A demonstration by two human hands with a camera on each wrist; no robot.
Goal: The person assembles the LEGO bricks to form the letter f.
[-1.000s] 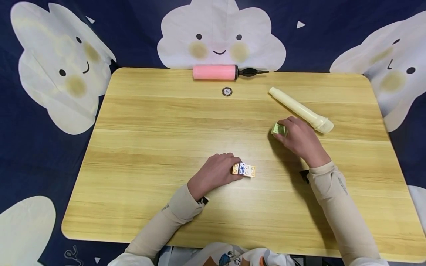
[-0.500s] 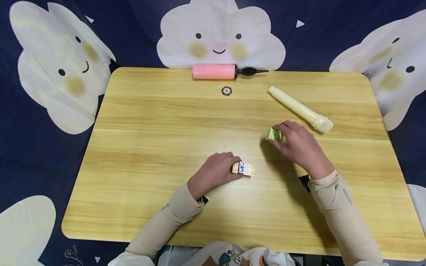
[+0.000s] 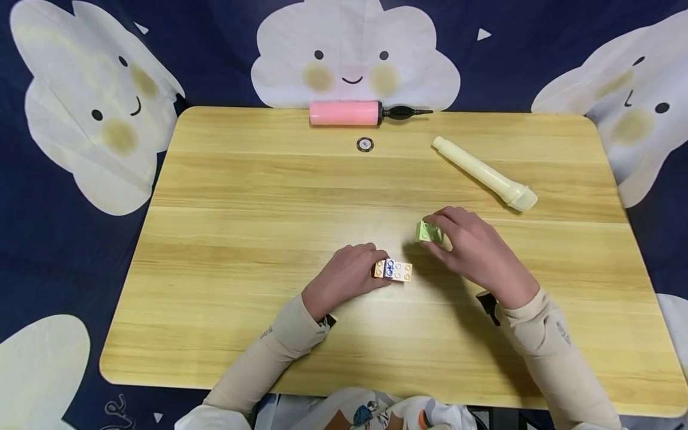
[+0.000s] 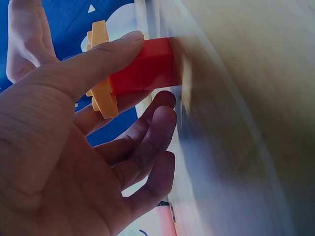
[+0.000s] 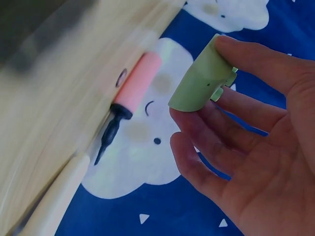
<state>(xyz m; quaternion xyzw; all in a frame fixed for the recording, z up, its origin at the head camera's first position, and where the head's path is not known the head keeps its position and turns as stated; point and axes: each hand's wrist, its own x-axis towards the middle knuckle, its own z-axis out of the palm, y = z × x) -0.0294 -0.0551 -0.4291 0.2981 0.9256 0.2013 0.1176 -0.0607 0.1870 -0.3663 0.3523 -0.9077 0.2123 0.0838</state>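
Note:
My left hand [image 3: 346, 276] pinches a small stack of toy building blocks [image 3: 398, 271] between thumb and fingers. From above, its studded top shows orange ends with white and blue parts. The left wrist view reveals a red block [image 4: 155, 64] at the bottom, close to the tabletop, and an orange block [image 4: 103, 93] above it. To the right and a little farther back, my right hand [image 3: 473, 248] pinches a light green building block [image 3: 427, 232]. This block [image 5: 199, 81] has a curved side and is held above the table, apart from the stack.
A pink hand pump [image 3: 345, 113] with a black nozzle lies along the table's [image 3: 242, 197] far edge. In front of it is a round black-and-white chip [image 3: 365, 144]. A cream microphone-shaped tube [image 3: 484, 173] lies slanted behind my right hand.
My right hand has moved left and toward the person with the green building block, closer to the stack. The left hand and its stack have stayed nearly still.

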